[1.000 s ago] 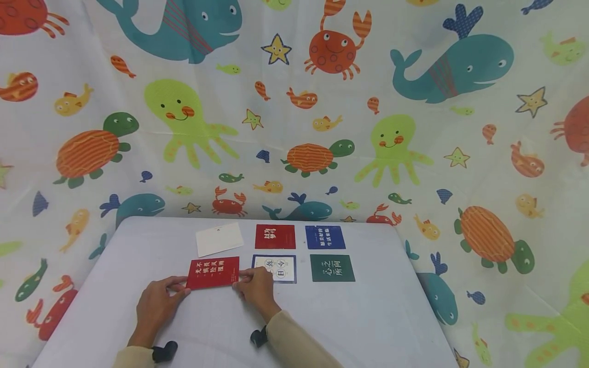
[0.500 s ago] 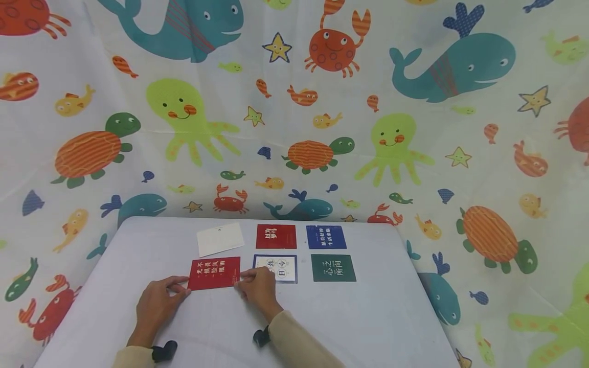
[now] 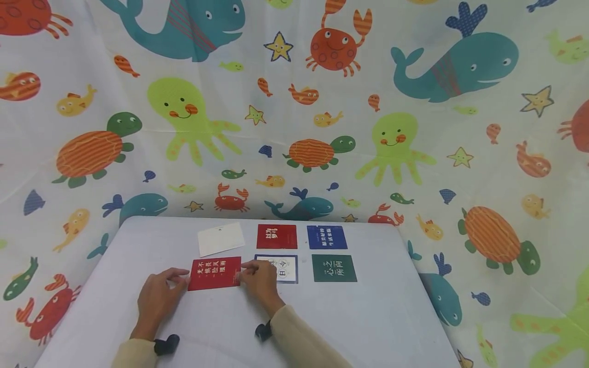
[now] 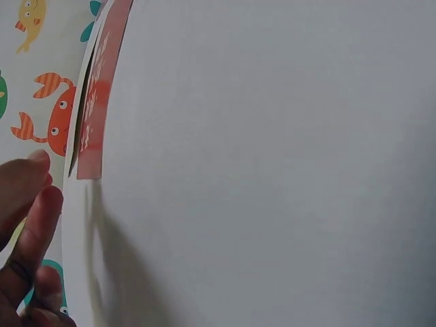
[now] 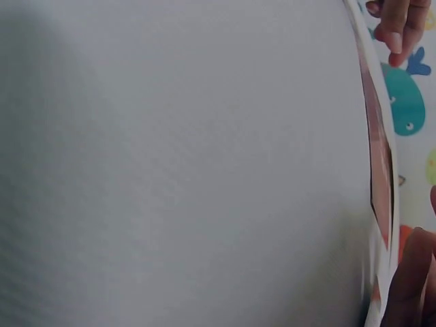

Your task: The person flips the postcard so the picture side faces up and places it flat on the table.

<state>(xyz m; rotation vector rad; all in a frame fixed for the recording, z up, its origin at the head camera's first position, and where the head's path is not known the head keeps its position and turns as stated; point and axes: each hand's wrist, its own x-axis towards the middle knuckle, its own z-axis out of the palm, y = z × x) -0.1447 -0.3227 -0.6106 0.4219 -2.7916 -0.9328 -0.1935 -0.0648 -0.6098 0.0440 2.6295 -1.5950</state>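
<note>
In the head view a red card [image 3: 214,273] with white lettering lies at the left of the front row on the white table. My left hand [image 3: 156,299] hovers just off its left edge; the left wrist view shows those fingers [image 4: 42,218] apart from the card and raised, holding nothing. At the right edge is my right hand [image 3: 261,283], its fingertips close beside the card. Contact there is hard to tell, but the right wrist view shows its finger [image 5: 412,272] near the card's end with no card pinched. The right hand partly covers a blue-bordered white card [image 3: 287,269].
Behind the red card lies a blank white card [image 3: 221,239], slightly tilted. Another red card [image 3: 277,236], a blue card [image 3: 327,237] and a green card [image 3: 334,268] are laid out to the right. A curtain [image 3: 294,122] with sea animals hangs behind the table [image 3: 368,317].
Both hands have come off the red card's edges, lifting slightly. The red card stays flat where it was. The whole head view has shifted a little.
</note>
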